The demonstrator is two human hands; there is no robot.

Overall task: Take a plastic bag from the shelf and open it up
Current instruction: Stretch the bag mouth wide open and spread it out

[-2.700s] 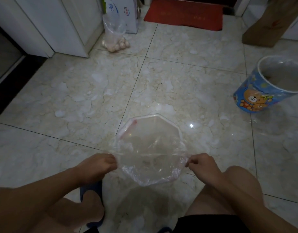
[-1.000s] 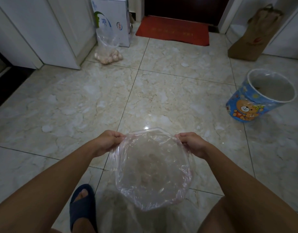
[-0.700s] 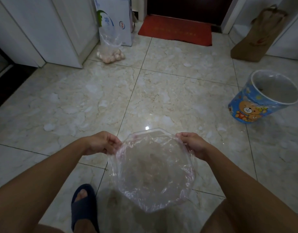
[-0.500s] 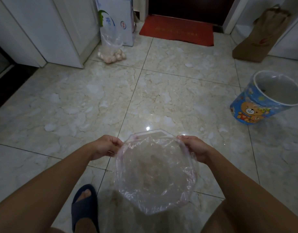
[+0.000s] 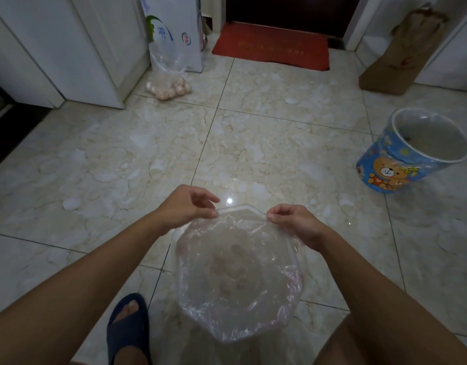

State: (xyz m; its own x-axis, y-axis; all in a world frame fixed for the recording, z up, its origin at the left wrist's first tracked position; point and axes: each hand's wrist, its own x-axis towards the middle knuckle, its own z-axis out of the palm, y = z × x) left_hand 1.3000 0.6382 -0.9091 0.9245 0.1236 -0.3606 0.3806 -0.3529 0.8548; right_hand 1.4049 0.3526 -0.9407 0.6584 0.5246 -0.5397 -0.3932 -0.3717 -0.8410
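Observation:
A clear plastic bag (image 5: 237, 275) hangs open in front of me above the marble floor, its mouth spread into a wide rounded shape. My left hand (image 5: 186, 208) pinches the far rim of the bag on the left between thumb and fingers. My right hand (image 5: 293, 219) pinches the same far rim on the right. The two hands sit close together at the top of the mouth. No shelf is in view.
A blue cartoon-bear bin (image 5: 414, 151) lined with clear plastic stands at right. A bag of eggs (image 5: 169, 80) leans by a white carton (image 5: 174, 27) at the back. A red doormat (image 5: 271, 46), a brown paper bag (image 5: 400, 51) and white cabinets (image 5: 69, 48) lie beyond. My slippered foot (image 5: 129, 325) is below.
Both hands have slid from the sides of the bag's mouth to its far rim and now sit closer together. The bag's mouth stays spread wide.

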